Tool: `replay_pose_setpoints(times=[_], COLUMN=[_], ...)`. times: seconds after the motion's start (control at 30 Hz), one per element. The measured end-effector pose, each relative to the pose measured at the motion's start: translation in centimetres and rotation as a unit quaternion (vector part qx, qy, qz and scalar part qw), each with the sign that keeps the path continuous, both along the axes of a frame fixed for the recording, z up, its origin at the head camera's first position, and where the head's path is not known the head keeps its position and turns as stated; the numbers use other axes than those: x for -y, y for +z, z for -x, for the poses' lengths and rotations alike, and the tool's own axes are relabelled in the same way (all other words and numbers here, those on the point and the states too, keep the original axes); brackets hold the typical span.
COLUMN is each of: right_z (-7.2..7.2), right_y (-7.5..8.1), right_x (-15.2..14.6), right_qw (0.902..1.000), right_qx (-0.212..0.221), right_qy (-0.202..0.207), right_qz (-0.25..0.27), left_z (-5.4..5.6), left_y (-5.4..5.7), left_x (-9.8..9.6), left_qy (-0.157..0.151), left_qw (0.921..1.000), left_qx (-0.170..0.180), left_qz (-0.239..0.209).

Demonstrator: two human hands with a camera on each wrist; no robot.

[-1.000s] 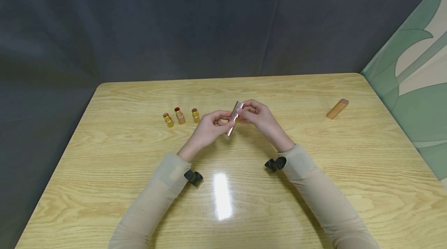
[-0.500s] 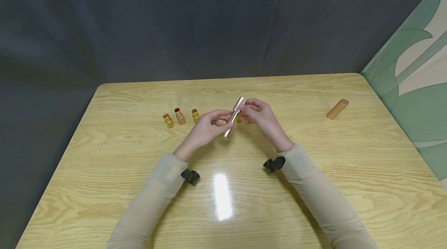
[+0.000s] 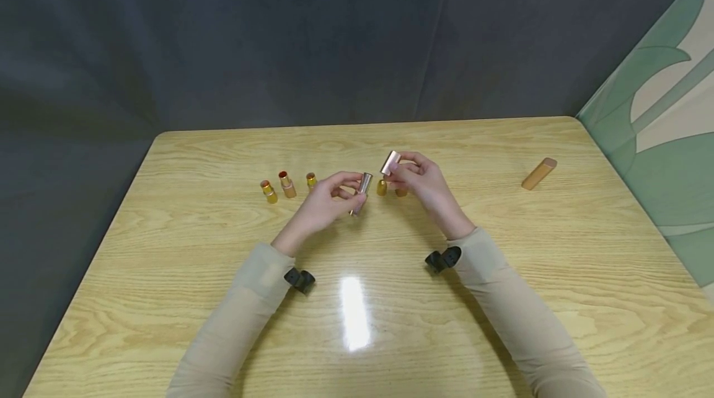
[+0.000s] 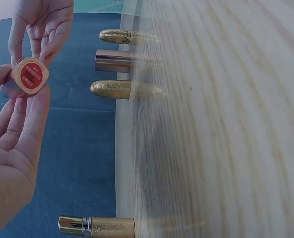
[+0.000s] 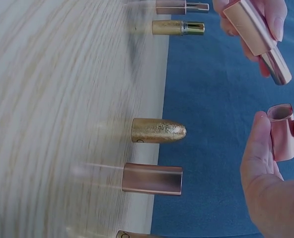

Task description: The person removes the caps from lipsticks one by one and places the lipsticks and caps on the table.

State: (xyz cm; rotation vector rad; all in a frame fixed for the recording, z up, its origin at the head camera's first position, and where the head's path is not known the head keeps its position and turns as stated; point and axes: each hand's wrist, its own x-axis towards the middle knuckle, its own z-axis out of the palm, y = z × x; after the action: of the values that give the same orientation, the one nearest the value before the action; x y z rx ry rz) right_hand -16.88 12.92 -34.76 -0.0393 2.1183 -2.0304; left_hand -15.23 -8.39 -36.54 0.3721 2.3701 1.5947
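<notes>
My left hand (image 3: 329, 203) pinches the rose-gold base of a lipstick (image 5: 254, 32) between thumb and fingers, above the table. The shiny inner sleeve of the lipstick points up. In the left wrist view a round red label marks its bottom end. A short distance to the right, my right hand (image 3: 426, 190) pinches the matching rose-gold cap (image 3: 390, 163), held apart from the base. The hollow opening of the cap (image 5: 283, 131) shows in the right wrist view. Below and behind the right hand stand a gold bullet-shaped cap (image 3: 382, 188) and a rose-gold cap (image 5: 153, 179).
Three uncapped lipsticks stand left of my hands: a gold one (image 3: 269, 192), a copper one (image 3: 287, 185) and another gold one (image 3: 311, 181). A second gold bullet-shaped cap (image 4: 114, 36) stands near the rose-gold cap. Far right is a copper-coloured tube (image 3: 539, 173).
The cap has come off the lipstick. My right hand has lifted it up and away, while my left hand has moved slightly left and turned the base.
</notes>
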Motion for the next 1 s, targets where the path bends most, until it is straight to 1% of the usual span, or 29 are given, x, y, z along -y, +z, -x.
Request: replay_pose_setpoints(times=[0.17,0.37,0.57,0.67,1.0], right_z=[0.1,0.3,0.4,0.4,0.4], right_y=[0.1,0.0,0.0,0.1,0.6], right_x=[-0.2,-0.6,-1.1,-1.5,-2.4], right_qw=[0.9999,0.9997,0.9995,0.9996,0.9979], right_qx=[-0.010,-0.016,-0.018,-0.019,-0.024], right_qy=[-0.002,-0.007,-0.014,-0.015,-0.033], right_qz=[0.008,0.017,0.021,0.012,-0.050], left_z=[0.1,0.2,0.2,0.3,0.3], left_y=[0.1,0.3,0.3,0.5,0.9], left_x=[0.4,1.0,1.7,2.0,3.1], left_qy=[0.006,0.020,0.028,0.034,0.062], left_qw=[0.9999,0.9998,0.9995,0.9993,0.9976], left_qx=[-0.005,-0.004,-0.009,-0.012,-0.023], left_qz=[0.007,-0.001,-0.006,-0.014,-0.022])
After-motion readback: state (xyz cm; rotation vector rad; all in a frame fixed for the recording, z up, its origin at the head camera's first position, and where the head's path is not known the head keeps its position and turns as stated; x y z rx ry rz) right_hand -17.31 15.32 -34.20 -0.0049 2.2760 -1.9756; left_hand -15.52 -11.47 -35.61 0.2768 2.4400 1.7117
